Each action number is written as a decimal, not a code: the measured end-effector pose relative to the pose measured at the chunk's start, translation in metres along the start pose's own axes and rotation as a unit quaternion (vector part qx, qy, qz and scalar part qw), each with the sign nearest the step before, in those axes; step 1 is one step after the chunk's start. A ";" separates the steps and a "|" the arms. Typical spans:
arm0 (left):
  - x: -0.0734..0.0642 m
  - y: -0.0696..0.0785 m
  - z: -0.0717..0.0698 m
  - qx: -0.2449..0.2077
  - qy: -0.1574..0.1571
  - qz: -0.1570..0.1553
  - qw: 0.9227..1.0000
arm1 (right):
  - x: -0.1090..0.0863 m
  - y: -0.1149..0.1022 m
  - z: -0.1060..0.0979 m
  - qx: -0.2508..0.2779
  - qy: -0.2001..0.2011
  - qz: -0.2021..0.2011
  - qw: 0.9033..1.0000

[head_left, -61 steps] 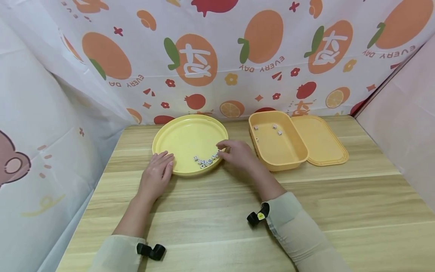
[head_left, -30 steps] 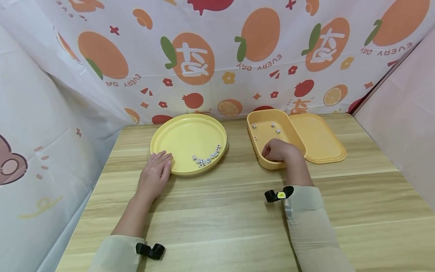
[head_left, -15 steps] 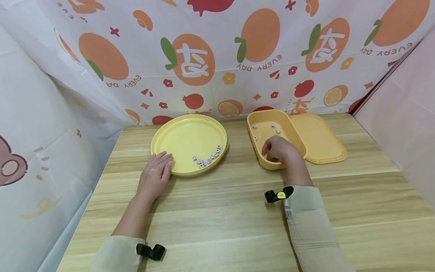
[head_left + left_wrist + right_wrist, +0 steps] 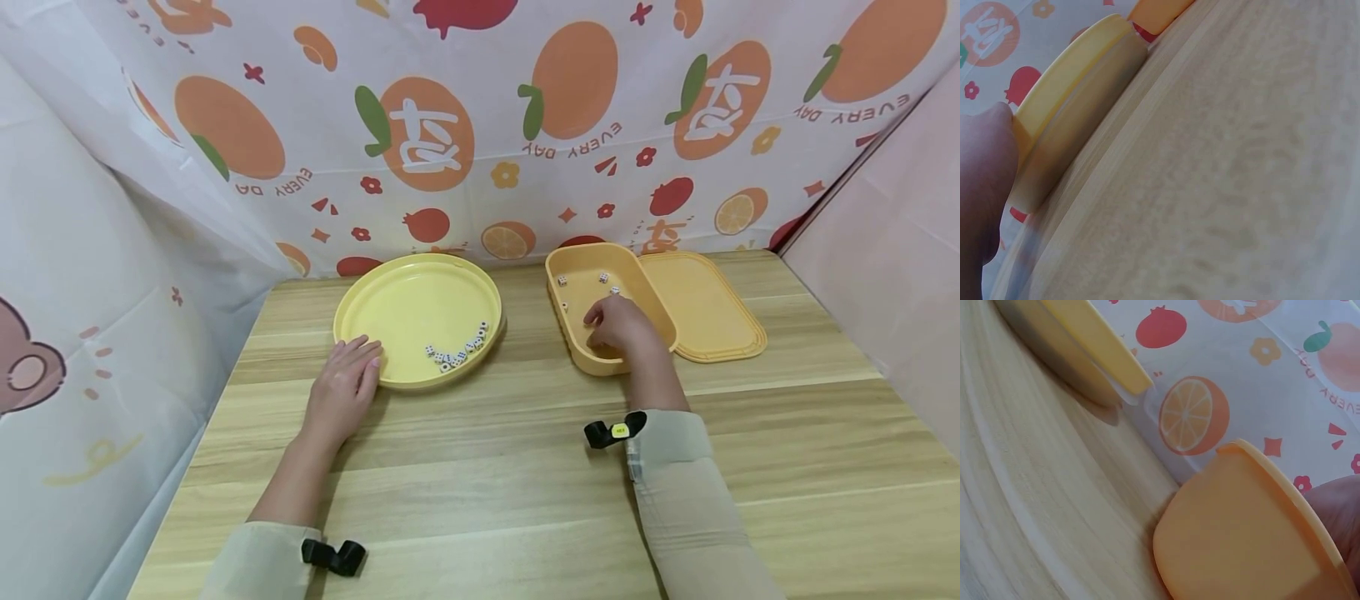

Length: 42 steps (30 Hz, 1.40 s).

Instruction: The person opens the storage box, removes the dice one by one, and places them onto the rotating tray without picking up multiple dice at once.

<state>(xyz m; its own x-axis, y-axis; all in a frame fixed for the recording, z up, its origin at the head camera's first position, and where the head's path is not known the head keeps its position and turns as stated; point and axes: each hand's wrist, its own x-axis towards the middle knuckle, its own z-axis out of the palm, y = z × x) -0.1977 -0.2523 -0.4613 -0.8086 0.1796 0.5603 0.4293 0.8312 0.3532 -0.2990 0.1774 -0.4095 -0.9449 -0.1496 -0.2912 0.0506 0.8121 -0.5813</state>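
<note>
Lying over the near left rim of a round yellow tray, the left hand has its fingers stretched out and touching the tray without curling round it. To the right, along the tray's near right inner edge, white dice with dark pips sit in a curved line, some touching. Farther right, well apart from the tray, stands an open orange box; 4 loose dice show on its floor, toward the far end. The right hand reaches into the box's nearer half, fingers bent downward; whether they pinch a die, I cannot tell. Against the box's right side lies a flat orange lid, on the wooden table.
</note>
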 end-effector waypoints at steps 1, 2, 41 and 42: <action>0.000 0.000 0.000 0.000 0.000 0.000 1.000 | 0.000 0.001 -0.001 -0.001 -0.004 0.006 1.000; 0.000 0.000 0.000 -0.001 0.000 0.000 1.000 | -0.001 0.002 -0.001 -0.001 -0.007 0.012 1.000; 0.002 -0.001 -0.002 -0.006 -0.002 0.000 1.000 | -0.013 -0.103 0.081 0.179 0.101 -0.275 0.939; 0.002 -0.001 -0.002 -0.006 -0.002 0.001 1.000 | -0.013 -0.105 0.086 0.169 0.101 -0.283 0.939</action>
<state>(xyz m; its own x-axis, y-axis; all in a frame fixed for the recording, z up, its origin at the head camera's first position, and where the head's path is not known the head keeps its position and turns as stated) -0.1989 -0.2543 -0.4591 -0.8099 0.1828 0.5574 0.4351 0.8245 0.3618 -0.2639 0.0454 -0.4103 -0.8915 -0.3658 0.2672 -0.4106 0.4037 -0.8176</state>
